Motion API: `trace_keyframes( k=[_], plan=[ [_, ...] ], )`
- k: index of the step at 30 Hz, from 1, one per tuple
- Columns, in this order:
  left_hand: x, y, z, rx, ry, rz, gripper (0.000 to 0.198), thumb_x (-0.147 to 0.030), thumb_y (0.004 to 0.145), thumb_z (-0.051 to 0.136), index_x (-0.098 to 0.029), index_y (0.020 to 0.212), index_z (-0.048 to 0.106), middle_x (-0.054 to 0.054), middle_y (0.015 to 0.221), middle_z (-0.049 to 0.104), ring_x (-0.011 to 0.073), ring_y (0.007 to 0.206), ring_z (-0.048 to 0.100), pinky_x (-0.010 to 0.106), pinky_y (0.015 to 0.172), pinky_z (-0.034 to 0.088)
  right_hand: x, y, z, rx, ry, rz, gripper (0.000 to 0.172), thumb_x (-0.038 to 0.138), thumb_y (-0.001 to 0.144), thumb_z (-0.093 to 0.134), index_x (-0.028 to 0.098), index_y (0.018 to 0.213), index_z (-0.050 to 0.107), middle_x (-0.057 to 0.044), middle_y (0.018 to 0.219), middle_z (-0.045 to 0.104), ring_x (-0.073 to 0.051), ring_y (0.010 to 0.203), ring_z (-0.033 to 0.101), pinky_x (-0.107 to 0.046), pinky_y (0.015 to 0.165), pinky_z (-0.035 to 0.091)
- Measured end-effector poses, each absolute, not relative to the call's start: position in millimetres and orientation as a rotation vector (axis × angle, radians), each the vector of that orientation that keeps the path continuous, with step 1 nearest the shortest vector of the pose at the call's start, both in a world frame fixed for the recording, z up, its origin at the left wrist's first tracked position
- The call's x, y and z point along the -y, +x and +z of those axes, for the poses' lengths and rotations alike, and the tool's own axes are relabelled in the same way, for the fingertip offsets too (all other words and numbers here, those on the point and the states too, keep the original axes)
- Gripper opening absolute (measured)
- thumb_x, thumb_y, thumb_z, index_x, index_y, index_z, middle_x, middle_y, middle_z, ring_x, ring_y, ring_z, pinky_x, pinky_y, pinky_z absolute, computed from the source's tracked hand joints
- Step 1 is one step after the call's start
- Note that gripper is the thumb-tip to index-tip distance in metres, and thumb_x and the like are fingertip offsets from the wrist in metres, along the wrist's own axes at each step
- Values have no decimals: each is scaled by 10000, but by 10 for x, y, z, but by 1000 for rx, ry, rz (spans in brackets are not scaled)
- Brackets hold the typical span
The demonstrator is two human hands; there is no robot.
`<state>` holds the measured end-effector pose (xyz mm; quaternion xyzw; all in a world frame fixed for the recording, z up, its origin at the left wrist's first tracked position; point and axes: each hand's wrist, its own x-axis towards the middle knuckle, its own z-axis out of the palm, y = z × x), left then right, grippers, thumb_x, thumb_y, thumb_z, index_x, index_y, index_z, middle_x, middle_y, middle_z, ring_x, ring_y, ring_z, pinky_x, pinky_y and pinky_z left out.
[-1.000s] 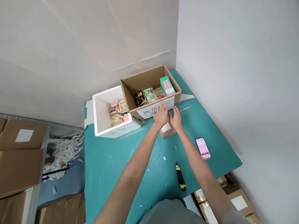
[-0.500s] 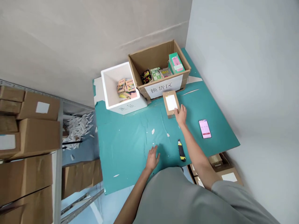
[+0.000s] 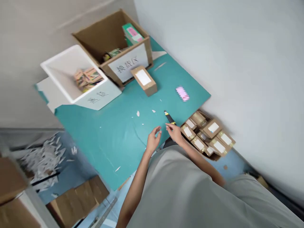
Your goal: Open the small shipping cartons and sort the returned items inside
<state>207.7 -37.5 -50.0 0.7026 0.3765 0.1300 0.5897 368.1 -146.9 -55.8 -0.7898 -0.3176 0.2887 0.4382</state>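
Note:
Both hands are over the table's front edge, close together and holding nothing. My left hand has its thumb and fingers apart. My right hand is partly spread just in front of a black and yellow utility knife, whose rear end lies by the fingers; I cannot tell whether they touch. Farther back, a small brown cardboard box with a white label sits on the green tabletop, against a large open carton. A phone, its surface blurred into blocks, lies to the right.
The large carton holds several packages, one of them a green box. Left of it stands a white foam box with small packs inside. A bin of labelled boxes stands at the table's right. Paper scraps lie at lower left.
My right hand has let go of the small cardboard box and drawn back beside my left hand. The view has turned right, bringing the bin of labelled boxes into sight.

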Motion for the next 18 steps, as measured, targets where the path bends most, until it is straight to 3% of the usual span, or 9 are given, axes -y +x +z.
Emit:
trace_keyframes(
  k=[7, 10, 13, 16, 18],
  plan=[
    [1275, 2219, -672, -551, 1571, -49, 398, -290, 1061, 624, -149, 1428, 686, 213, 1469, 790, 314, 1400, 767, 520, 1279, 563, 3087, 3010, -648, 210, -2017, 710, 453, 519, 1095, 620, 208, 1360, 816, 18, 681, 758, -211, 677, 759, -348, 831, 653],
    [1706, 2317, -714, -405, 1559, -214, 390, -279, 1059, 646, -148, 1422, 694, 214, 1467, 789, 319, 1407, 763, 509, 1278, 563, 3713, 2804, -607, -18, -1955, 641, 516, 606, 1062, 650, 184, 1315, 806, 0, 715, 785, -207, 696, 767, -356, 812, 672],
    [2056, 2402, -707, -301, 1555, -324, 400, -267, 1056, 648, -148, 1435, 701, 208, 1482, 783, 314, 1392, 768, 504, 1272, 568, 4256, 2658, -559, -301, -1863, 532, 488, 642, 990, 757, 190, 1169, 804, -56, 860, 855, -220, 835, 830, -381, 901, 700],
    [2258, 2450, -697, -262, 1564, -393, 407, -304, 1061, 665, -166, 1440, 713, 194, 1483, 785, 313, 1390, 766, 506, 1264, 572, 4695, 2587, -550, -552, -1742, 464, 430, 586, 909, 894, 192, 1051, 793, -81, 917, 877, -221, 872, 851, -380, 941, 711],
    [2313, 2477, -710, -271, 1586, -411, 409, -335, 1058, 678, -179, 1435, 720, 186, 1481, 787, 316, 1401, 758, 509, 1262, 571, 4931, 2605, -580, -662, -1688, 461, 386, 518, 873, 958, 186, 979, 792, -80, 886, 873, -207, 820, 843, -341, 888, 716]
  ],
)
